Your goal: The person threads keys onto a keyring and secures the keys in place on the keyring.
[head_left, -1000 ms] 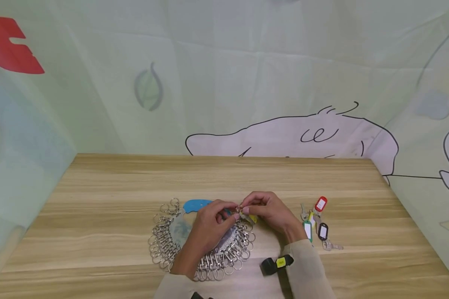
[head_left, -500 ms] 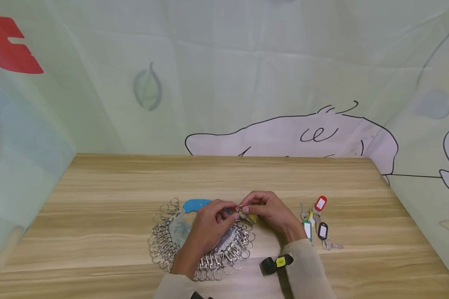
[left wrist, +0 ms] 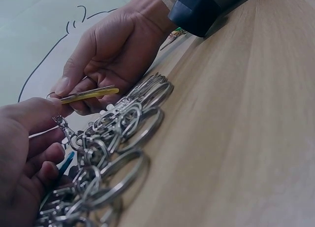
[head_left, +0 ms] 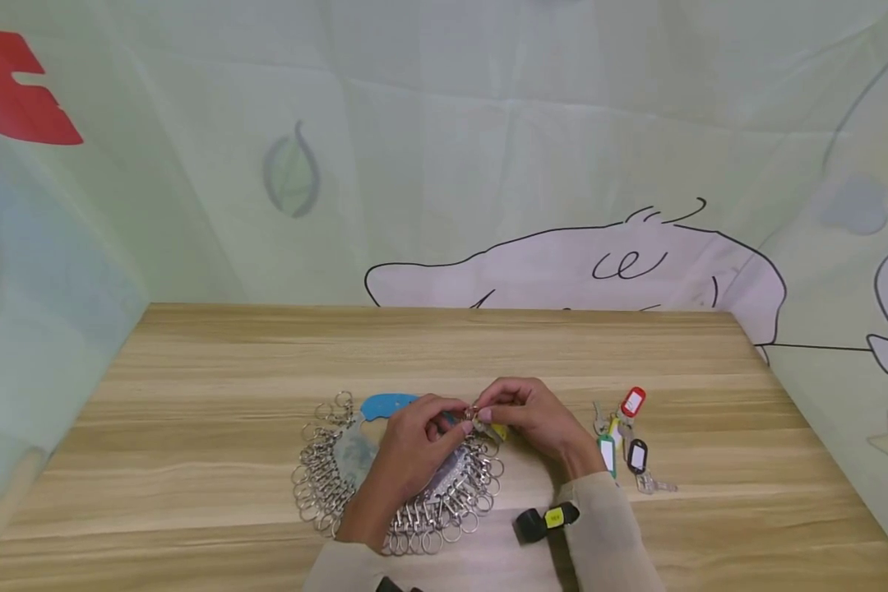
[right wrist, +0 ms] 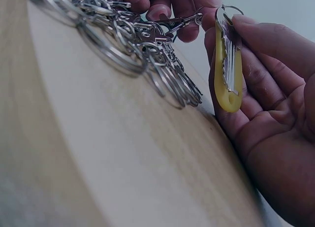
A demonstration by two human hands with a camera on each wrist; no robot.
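Observation:
In the head view my left hand (head_left: pixel 422 440) and right hand (head_left: pixel 529 415) meet fingertip to fingertip above the right side of a round bunch of metal swivel clasps with split rings (head_left: pixel 432 518). My right thumb and fingers pinch a silver key (right wrist: pixel 230 54) with a yellow key tag (right wrist: pixel 229 101) at its ring end, and the tag hangs down along the palm. My left thumb and forefinger pinch the small key ring (right wrist: pixel 234 9) close beside them. A swivel clasp (left wrist: pixel 64 126) runs up to the left fingertips, which partly hide the join.
A blue piece (head_left: pixel 385 405) lies at the far edge of the bunch, partly behind the left hand. To the right lie several keys with a red tag (head_left: pixel 633 401), a green tag (head_left: pixel 607 455) and a black tag (head_left: pixel 637 455). A black strap device (head_left: pixel 543 522) sits by the right sleeve.

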